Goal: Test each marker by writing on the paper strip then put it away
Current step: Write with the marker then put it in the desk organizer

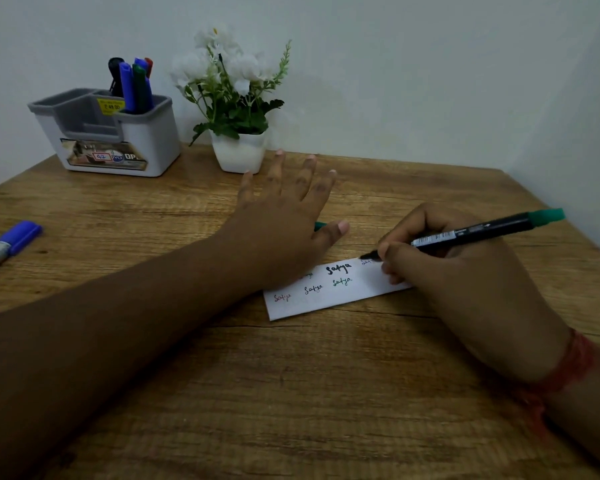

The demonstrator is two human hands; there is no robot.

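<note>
I see the right hand (465, 271) at centre right, fingers closed around a black-barrelled marker (475, 233) with a green cap end pointing to the upper right, tip touching the paper strip (333, 292) at its upper right part. The strip lies mid-frame on the wooden table (291, 393), already carrying several handwritten words in red, black and green. The left hand (284, 230) sits just left of the right one, palm down, fingers spread and gripping nothing, its heel over the strip's upper left; a green bit (320, 225) pokes out beside the thumb, can't tell what it is. Blue-capped marker (7, 245) lies at the left edge. Grey organiser (115, 133) upper left holds more markers (136, 84); white flower pot (238, 152) is beside it.
</note>
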